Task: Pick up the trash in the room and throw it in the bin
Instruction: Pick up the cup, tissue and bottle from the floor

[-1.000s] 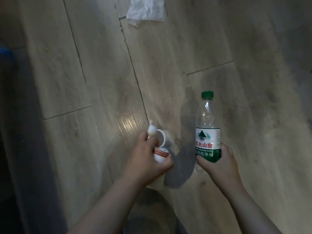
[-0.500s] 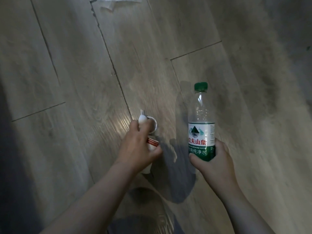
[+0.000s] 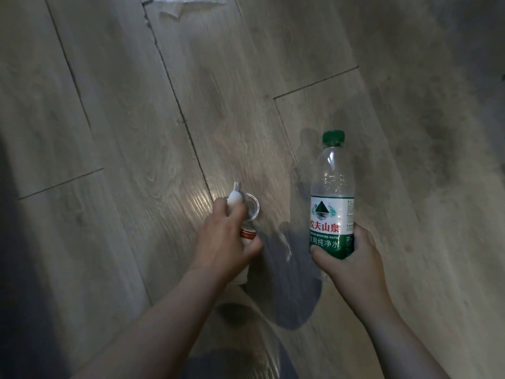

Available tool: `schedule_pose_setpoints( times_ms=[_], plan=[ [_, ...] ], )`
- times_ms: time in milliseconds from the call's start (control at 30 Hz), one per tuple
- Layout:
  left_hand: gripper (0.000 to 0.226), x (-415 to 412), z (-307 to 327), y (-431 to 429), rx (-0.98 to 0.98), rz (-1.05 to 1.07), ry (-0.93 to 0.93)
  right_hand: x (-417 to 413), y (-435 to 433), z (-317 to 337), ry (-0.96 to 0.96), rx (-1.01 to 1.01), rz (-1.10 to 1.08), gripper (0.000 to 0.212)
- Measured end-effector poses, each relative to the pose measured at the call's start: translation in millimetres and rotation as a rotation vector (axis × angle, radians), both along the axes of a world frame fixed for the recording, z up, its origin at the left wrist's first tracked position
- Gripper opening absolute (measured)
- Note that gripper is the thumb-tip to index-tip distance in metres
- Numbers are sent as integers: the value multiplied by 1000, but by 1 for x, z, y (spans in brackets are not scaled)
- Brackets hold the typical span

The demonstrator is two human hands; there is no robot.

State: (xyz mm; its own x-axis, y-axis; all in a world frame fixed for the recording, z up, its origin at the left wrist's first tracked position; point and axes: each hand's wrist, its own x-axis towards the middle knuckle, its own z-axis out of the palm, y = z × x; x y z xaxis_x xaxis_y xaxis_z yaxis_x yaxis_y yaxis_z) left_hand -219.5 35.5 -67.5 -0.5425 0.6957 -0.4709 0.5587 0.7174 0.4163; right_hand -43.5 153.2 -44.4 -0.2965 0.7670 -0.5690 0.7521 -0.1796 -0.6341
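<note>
My right hand (image 3: pixel 352 262) grips the lower part of an upright clear plastic water bottle (image 3: pixel 332 192) with a green cap and a green and white label. My left hand (image 3: pixel 226 239) holds a small white cup (image 3: pixel 247 232) with a red band, together with a white plastic spoon-like piece (image 3: pixel 235 196) and a clear round lid (image 3: pixel 252 210) sticking out above the fingers. Both hands are held above a grey wood-plank floor (image 3: pixel 123 132). A crumpled white tissue (image 3: pixel 188 1) lies on the floor at the top edge, mostly cut off.
Bare plank floor spreads on all sides of the hands. A dark shadowed strip runs along the left edge. My clothing (image 3: pixel 240 351) shows at the bottom between the arms. No bin is in view.
The view has shifted so the white tissue slid up to the top edge of the frame. Both hands keep their hold and stay in nearly the same places.
</note>
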Motion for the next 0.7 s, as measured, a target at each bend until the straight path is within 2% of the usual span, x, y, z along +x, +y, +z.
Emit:
schedule_pose_setpoints(
  times_ms=[467, 700],
  plan=[
    [52, 2, -3, -3, 18, -38, 16, 2, -1, -5, 3, 5, -11, 48],
    [39, -1, -8, -1, 35, -63, 32, 0, 0, -5, -14, 6, -8, 48]
  ],
)
